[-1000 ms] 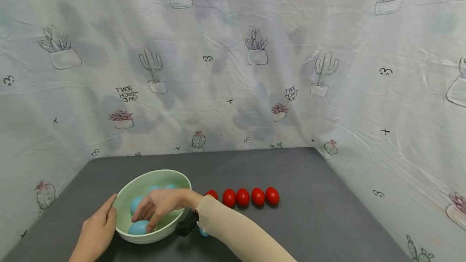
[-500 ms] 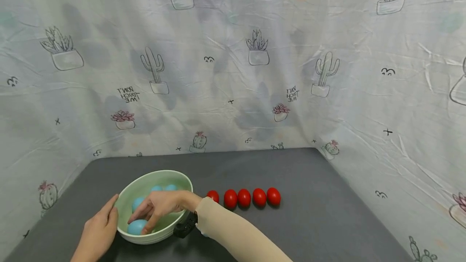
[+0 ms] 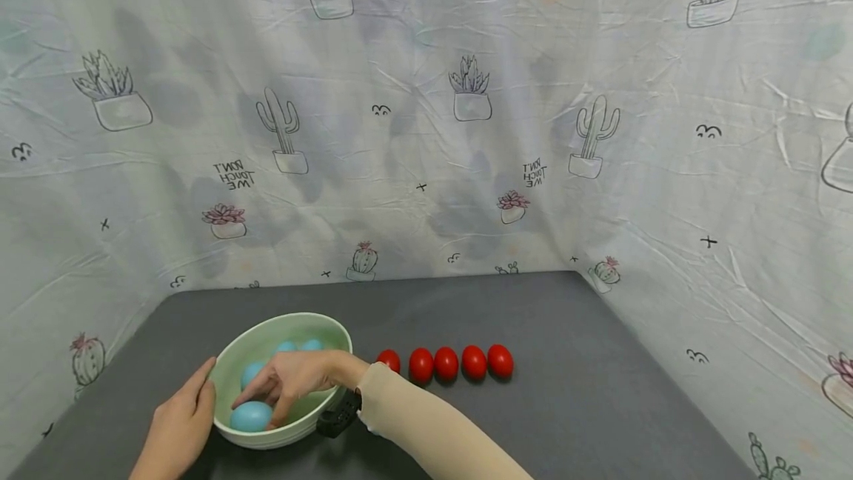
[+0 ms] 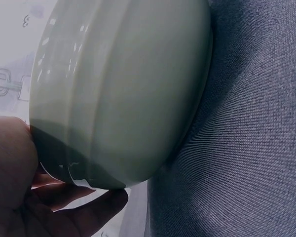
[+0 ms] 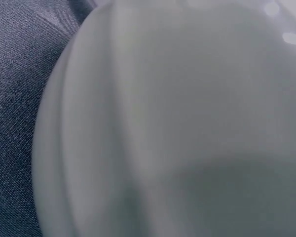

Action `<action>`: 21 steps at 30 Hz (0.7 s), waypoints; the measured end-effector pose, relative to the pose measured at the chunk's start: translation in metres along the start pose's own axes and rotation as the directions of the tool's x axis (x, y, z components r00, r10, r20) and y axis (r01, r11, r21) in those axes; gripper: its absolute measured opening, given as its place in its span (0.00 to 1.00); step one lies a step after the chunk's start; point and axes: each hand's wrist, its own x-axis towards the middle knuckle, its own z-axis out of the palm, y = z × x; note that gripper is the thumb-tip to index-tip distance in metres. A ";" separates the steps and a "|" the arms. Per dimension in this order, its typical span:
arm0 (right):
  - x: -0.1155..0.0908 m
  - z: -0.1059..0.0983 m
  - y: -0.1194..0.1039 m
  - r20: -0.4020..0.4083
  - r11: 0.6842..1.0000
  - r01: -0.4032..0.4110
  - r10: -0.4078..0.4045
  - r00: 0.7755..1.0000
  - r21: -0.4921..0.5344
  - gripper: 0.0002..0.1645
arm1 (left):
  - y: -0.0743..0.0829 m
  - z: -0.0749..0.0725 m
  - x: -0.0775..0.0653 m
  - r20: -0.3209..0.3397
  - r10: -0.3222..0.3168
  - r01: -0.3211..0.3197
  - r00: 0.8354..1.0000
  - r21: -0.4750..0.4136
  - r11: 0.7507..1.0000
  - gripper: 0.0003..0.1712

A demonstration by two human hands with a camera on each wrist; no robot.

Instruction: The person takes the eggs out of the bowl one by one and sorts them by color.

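A pale green bowl (image 3: pixel 229 361) tilts toward the viewer on the dark table, with several light blue eggs inside. My left hand (image 3: pixel 178 421) grips its left rim; in the left wrist view, fingers (image 4: pixel 101 210) lie against the bowl's side (image 4: pixel 138 98). My right hand (image 3: pixel 296 380) reaches over the right rim into the bowl. Its fingers and thumb are spread around the nearest blue egg (image 3: pixel 250 417), with the thumb at the egg's right edge. Another blue egg (image 3: pixel 252 373) lies behind the fingers. The bowl's outer wall (image 5: pixel 187 123) fills the right wrist view.
Several red eggs (image 3: pixel 446 364) stand in a row right of the bowl, the leftmost close to my right sleeve (image 3: pixel 433 421). A black wrist device (image 3: pixel 340 413) sits beside the bowl's right wall. Behind the grey table (image 3: pixel 566 406) hangs a cactus-print curtain (image 3: pixel 426 132).
My right thumb has drawn back from over the nearest blue egg, and more of the egg shows. The left hand and the bowl have stayed in place.
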 end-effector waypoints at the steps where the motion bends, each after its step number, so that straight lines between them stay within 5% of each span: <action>1: 0.000 0.000 0.000 0.000 1.000 0.001 -0.001 1.000 0.002 0.39 | 0.000 0.000 0.000 -0.006 -0.002 0.002 1.000 0.000 1.000 0.33; 7: -0.001 0.000 -0.001 -0.078 0.999 0.036 -0.037 0.996 -0.016 0.37 | 0.001 0.003 -0.003 -0.059 0.019 -0.019 0.998 -0.002 1.000 0.31; 12: -0.015 -0.004 -0.005 -0.216 0.990 0.113 -0.130 0.968 -0.089 0.37 | 0.001 0.002 -0.002 -0.048 0.031 -0.031 0.998 -0.003 1.000 0.31; 21: -0.076 -0.015 -0.019 -0.296 0.946 0.270 -0.314 0.902 -0.181 0.36 | 0.001 0.003 -0.003 -0.074 0.037 -0.037 0.997 0.007 0.999 0.30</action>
